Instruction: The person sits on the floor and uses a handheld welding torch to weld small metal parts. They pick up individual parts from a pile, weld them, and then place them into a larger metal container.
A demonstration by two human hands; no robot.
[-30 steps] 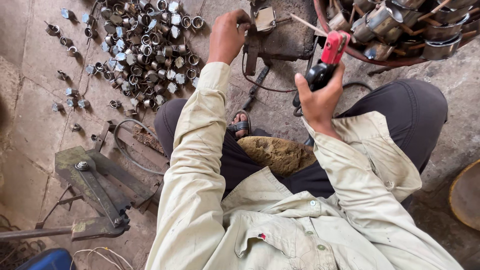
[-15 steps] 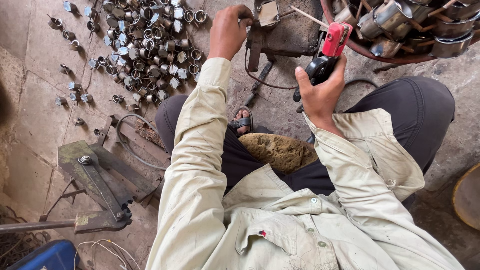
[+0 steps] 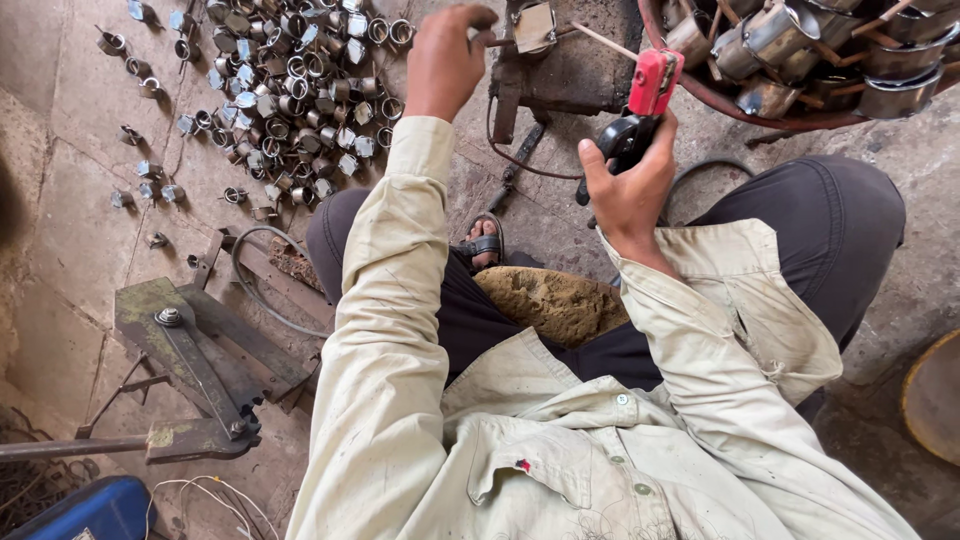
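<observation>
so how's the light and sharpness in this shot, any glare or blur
Head view: soft, even daylight with no hard shadows; mild glare on the metal cups and scattered rings; both the left hand and the right hand holding the red and black tool look sharp; wide-lens stretching at the edges.

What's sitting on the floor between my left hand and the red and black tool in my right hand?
Between the left hand and the red and black tool sits a dark metal block with a small square plate on it, seen in the head view.

The left hand (image 3: 447, 62) hides its fingertips' grasp; the top edge crops the basin (image 3: 800, 100).
</observation>
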